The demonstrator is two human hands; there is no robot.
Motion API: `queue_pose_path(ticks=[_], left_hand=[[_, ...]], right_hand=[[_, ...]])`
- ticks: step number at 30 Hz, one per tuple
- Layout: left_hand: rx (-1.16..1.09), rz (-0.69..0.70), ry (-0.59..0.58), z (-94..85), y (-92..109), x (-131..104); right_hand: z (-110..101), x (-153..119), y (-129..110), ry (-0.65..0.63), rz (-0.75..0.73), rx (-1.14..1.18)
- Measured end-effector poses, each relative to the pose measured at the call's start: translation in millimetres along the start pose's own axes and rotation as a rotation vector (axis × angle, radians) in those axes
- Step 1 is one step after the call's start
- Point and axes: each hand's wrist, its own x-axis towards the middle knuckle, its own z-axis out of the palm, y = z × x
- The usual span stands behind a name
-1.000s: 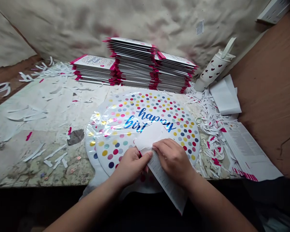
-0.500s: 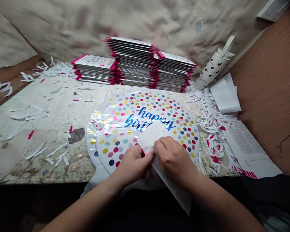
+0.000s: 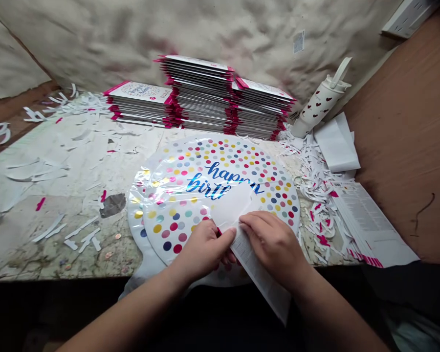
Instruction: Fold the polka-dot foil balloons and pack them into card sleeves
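A folded printed paper sleeve (image 3: 261, 277) with a white flap slants over the near part of the flat foil balloons. My left hand (image 3: 209, 244) grips the sleeve's left edge, thumb on top. My right hand (image 3: 275, 244) has its thumb and fingers pinched at the sleeve's edge, near the base of the flap. The top balloon (image 3: 220, 154) is white with coloured dots and blue "happy birth..." lettering, partly covered by the flap. Another balloon shows under its left side.
Stacks of pink-edged packets (image 3: 205, 98) stand against the covered wall. Right of them are a white tumbler (image 3: 319, 108) with hearts, folded white paper (image 3: 337, 144), paper scraps (image 3: 315, 195) and a fan of printed sleeves (image 3: 374, 225). More strips (image 3: 84, 234) lie on the left.
My right hand has shifted slightly right, its fingers less curled, and more of the sleeve's printed side shows between my hands. The whole view has moved a little.
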Motion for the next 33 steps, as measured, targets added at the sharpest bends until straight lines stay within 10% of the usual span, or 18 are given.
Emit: queue_pose_path(ticks=[8, 14, 19, 28, 33], left_hand=[[0.066, -0.018, -0.006, 5.3, -2, -2], [0.038, -0.030, -0.013, 3.1, 0, -4], [0.007, -0.029, -0.002, 9.8, 2, 2], [0.052, -0.012, -0.033, 15.7, 5, -1], [0.025, -0.063, 0.009, 8.7, 1, -2]], right_hand=[[10, -2, 1, -0.081, -0.043, -0.421], [-21, -5, 43, 0.114, 0.349, -0.483], [-12, -13, 16, -0.062, 0.043, -0.008], [0, -9, -7, -0.150, -0.094, -0.428], [-32, -16, 47, 0.083, 0.363, -0.649]])
